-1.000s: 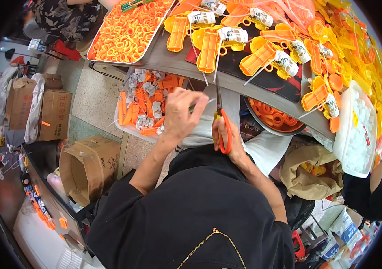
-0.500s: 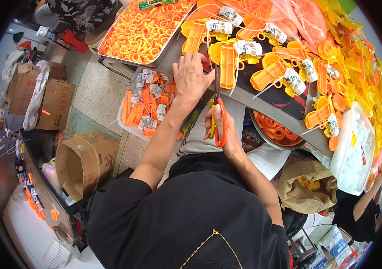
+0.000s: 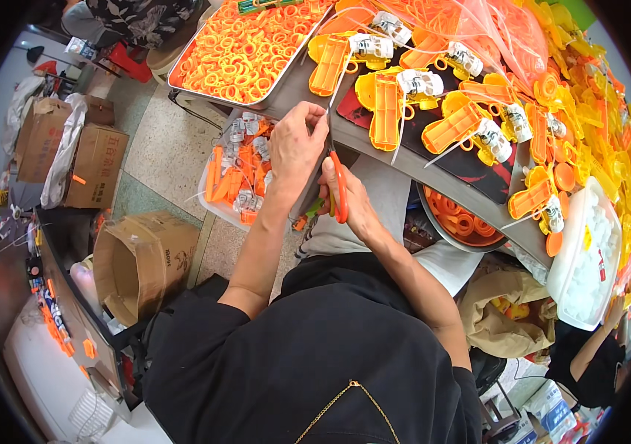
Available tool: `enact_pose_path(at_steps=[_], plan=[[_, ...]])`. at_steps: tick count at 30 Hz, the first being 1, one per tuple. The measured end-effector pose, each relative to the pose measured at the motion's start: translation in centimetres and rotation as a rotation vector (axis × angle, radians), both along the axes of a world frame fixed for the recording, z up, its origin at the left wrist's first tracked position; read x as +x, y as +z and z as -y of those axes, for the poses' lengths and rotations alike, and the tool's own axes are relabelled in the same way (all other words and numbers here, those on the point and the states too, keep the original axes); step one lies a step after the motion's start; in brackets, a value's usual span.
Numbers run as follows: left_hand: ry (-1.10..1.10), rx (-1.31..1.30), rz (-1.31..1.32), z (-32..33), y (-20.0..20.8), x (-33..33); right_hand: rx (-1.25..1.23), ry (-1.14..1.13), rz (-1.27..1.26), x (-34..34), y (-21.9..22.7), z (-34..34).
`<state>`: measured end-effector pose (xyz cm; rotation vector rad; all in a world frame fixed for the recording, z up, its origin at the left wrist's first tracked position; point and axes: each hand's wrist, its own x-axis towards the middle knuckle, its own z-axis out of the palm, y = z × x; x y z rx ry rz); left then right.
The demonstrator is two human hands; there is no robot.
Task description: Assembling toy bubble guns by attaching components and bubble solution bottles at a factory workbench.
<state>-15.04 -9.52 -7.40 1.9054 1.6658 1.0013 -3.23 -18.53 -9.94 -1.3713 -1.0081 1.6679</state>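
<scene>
My right hand point(image 3: 350, 198) holds scissors point(image 3: 341, 194) by their orange-red handles, with the blades pointing up toward the table edge. Just left of the blades, my left hand point(image 3: 297, 144) has thumb and fingertips pinched at the tail of a thin white cable tie point(image 3: 338, 90). That tie runs down from the leftmost orange-and-yellow plastic part point(image 3: 330, 65), which has a white printed cylinder point(image 3: 371, 46) strapped to it. Beside it lies a similar part point(image 3: 385, 120) with its own white tail hanging over the edge. The exact contact between blades and tie is too small to make out.
A metal tray point(image 3: 262, 103) of orange rings stands at the table's left. Below it, a clear bin point(image 3: 219, 209) holds orange and white parts. Yellow parts point(image 3: 589, 111) heap up at right, near a white tub point(image 3: 568, 285). A bowl point(image 3: 471, 243) of orange rings sits below the table.
My left hand has drawn back from the table parts and closed its spread fingers into a pinch at the tie. The scissors have moved left and lower, toward that hand.
</scene>
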Motion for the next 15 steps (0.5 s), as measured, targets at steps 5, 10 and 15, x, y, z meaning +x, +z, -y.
enact_pose_path(at_steps=[5,10,15], plan=[[-0.021,0.109,-0.046,0.4,-0.5,0.2,0.024,-0.064,-0.006,-0.7,-0.6,-0.3],[-0.051,0.083,0.007,0.2,-0.6,0.8,0.041,-0.112,-0.016,-0.4,-1.5,-0.5],[-0.121,0.034,0.043,0.6,-0.2,-1.0,0.085,-0.135,-0.100,-0.8,-1.5,-0.7]])
